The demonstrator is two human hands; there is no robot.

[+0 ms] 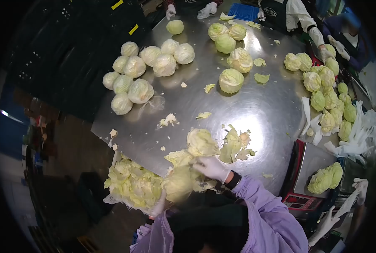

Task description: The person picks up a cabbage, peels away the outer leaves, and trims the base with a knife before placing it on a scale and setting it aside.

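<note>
My left hand (pixel 158 205), in a white glove, grips the underside of a pale green cabbage (pixel 177 184) at the near edge of the steel table (pixel 255 109). The cabbage is blurred. My right hand (pixel 211 168), gloved with a dark wristband and a purple sleeve, closes on an outer leaf (pixel 180 157) at the cabbage's top. Another cabbage head (pixel 201 142) lies just beyond my right hand, with torn leaves (pixel 234 147) beside it.
A crate of leaf scraps (pixel 131 183) hangs off the table's near left edge. Wrapped heads (pixel 139 69) cluster far left, bare heads (pixel 231 80) in the middle, a pile (pixel 327 95) at the right. A red scale (pixel 304 201) holds cabbages (pixel 325 179). Co-workers' gloved hands (pixel 327 223) work nearby.
</note>
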